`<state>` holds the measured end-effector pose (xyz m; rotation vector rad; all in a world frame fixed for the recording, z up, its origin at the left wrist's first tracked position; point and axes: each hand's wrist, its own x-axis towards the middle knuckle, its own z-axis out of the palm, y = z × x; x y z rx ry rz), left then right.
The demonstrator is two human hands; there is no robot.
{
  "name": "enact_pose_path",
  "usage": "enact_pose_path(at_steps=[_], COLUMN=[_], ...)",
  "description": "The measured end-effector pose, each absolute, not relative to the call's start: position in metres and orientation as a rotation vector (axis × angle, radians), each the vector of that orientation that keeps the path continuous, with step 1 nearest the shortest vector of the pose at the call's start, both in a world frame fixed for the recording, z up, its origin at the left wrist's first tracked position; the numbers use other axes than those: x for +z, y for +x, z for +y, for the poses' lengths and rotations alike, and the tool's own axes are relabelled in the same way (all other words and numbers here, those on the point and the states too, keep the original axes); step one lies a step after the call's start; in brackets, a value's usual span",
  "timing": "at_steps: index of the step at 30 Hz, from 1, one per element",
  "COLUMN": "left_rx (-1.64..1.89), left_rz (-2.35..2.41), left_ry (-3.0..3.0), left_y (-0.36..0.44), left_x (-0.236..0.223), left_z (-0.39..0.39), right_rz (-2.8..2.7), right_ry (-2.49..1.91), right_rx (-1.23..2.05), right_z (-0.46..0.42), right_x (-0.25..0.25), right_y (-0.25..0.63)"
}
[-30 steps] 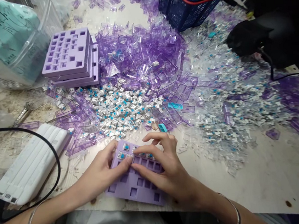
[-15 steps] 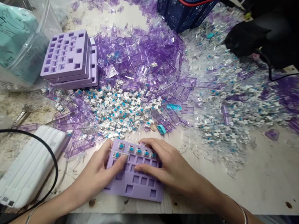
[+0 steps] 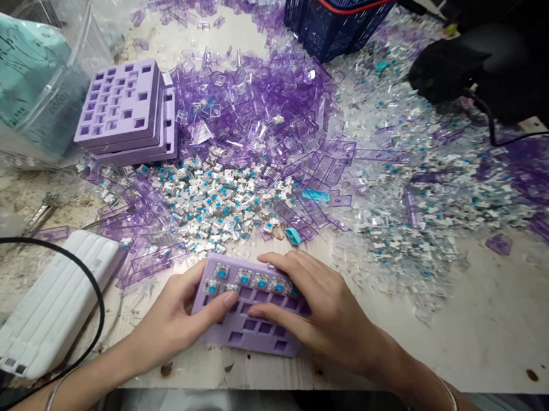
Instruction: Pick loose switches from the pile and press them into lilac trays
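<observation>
A light purple plate with square holes, like a keypad case [image 3: 263, 337], is held between my two hands near the table's front edge. Blue-and-white key switches [image 3: 243, 277] sit in its upper rows; the lower holes have none. My left hand [image 3: 182, 310] grips the left side, its thumb pressing on a switch in the second row. My right hand [image 3: 314, 299] wraps the right side, thumb lying across the middle holes and fingers over the top right corner, where they partly cover a switch. Just beyond the case lies a heap of loose switches [image 3: 220, 201].
Purple clear plastic pieces [image 3: 253, 96] are heaped behind the switches. Similar cases [image 3: 117, 107] are stacked at back left. A white power bank [image 3: 54, 304] with a black cable lies left. A blue basket [image 3: 333, 19] stands at the back; more small parts [image 3: 405, 231] spread right.
The case's near edge has swung slightly up and away, so the case looks more tilted. Both hands keep their hold, and the left thumb has shifted slightly right.
</observation>
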<state>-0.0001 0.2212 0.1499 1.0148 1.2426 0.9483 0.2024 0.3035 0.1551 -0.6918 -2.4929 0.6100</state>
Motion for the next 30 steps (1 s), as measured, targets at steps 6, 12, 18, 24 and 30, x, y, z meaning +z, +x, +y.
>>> enact_pose_path(at_steps=[6, 12, 18, 24, 30], left_rx=[1.014, 1.070, 1.071, 0.999, 1.194], left_rz=[1.336, 1.374, 1.375, 1.388, 1.425], left_ry=[1.151, 1.262, 1.261, 1.065, 0.575], left_y=[0.001, 0.003, 0.002, 0.000, -0.002], left_x=[0.152, 0.157, 0.156, 0.156, 0.157], left_z=[0.219, 0.216, 0.217, 0.221, 0.222], right_rz=[-2.467, -2.455, -2.450, -2.412, -1.914], right_ry=[-0.696, -0.675, -0.674, -0.696, -0.928], right_rx=[0.575, 0.473, 0.446, 0.685, 0.984], right_z=[0.298, 0.295, 0.295, 0.297, 0.324], right_x=[0.154, 0.157, 0.158, 0.156, 0.163], right_y=[0.198, 0.197, 0.195, 0.198, 0.214])
